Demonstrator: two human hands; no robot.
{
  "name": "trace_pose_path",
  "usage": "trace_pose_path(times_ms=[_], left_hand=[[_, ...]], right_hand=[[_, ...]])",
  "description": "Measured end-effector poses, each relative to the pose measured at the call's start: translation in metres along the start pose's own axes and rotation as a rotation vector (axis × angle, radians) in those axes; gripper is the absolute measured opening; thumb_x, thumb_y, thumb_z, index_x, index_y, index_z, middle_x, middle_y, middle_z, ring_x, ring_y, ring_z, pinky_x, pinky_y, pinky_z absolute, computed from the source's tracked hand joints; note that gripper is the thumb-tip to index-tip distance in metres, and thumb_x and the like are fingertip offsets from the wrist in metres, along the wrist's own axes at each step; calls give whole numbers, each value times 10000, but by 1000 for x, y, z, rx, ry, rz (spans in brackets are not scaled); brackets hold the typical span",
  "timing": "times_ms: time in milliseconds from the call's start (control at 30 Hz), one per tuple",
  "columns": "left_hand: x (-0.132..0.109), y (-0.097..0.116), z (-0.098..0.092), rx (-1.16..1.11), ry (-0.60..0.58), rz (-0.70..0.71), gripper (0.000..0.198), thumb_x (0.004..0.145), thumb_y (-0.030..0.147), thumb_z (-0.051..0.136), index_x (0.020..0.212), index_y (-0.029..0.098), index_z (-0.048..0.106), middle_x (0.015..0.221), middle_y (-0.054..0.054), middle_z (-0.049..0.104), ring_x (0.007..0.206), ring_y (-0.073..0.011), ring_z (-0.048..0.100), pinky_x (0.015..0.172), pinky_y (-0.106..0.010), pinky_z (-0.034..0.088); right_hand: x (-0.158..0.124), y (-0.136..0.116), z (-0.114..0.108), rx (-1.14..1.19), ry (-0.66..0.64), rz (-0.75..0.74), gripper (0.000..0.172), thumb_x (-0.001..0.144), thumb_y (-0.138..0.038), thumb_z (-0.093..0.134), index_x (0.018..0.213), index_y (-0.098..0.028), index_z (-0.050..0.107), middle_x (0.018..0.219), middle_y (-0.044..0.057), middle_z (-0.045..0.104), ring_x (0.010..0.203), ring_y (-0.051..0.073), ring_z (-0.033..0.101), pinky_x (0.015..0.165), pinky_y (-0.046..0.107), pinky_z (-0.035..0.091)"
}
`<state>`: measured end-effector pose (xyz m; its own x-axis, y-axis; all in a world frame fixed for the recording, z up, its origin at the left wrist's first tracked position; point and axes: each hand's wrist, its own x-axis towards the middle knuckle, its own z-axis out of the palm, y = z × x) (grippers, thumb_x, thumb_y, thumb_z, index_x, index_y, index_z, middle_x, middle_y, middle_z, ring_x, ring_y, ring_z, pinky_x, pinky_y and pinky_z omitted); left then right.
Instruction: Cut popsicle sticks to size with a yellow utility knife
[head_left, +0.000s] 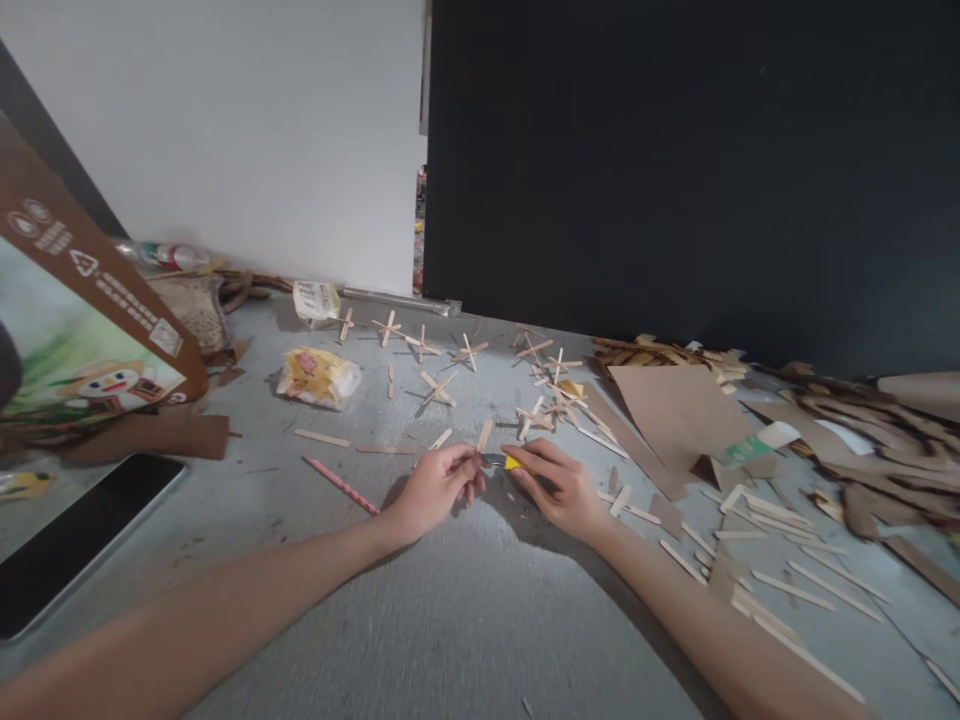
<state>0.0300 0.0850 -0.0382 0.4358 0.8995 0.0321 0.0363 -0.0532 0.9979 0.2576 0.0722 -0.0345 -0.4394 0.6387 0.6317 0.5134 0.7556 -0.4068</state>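
Wooden stick (485,434): between the hands, tilted, near end at left fingertips.
Left hand (435,490): fingertips pinched closed on the stick.
Right hand (562,490): fingers closed round yellow-handled cutter (514,463), blade toward left fingertips; blade-to-stick contact, can't tell.
Crossed-stick pieces (469,352): on grey table (450,640), beyond hands.
Striped straw (341,485): beside left wrist.

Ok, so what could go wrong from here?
The yellow knife in the right hand has its metal end toward the left hand; a slip could cut it. The small wooden stick in the left hand might split. A sudden jerk could knock the wooden crosses just beyond.
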Motion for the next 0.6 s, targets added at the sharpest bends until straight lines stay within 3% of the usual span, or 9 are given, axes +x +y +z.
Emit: trace_pose_path(times_ms=[600], left_hand=[[-1, 1, -2, 7, -21, 27, 447, 941, 611, 581, 835, 178, 609, 684, 4, 633, 527, -107, 532, 510, -239, 394]], right_hand=[[-2, 3, 1, 10, 4, -1, 325, 1060, -241, 532, 1335, -251, 706, 1038, 108, 707, 910, 207, 706, 792, 333, 610]])
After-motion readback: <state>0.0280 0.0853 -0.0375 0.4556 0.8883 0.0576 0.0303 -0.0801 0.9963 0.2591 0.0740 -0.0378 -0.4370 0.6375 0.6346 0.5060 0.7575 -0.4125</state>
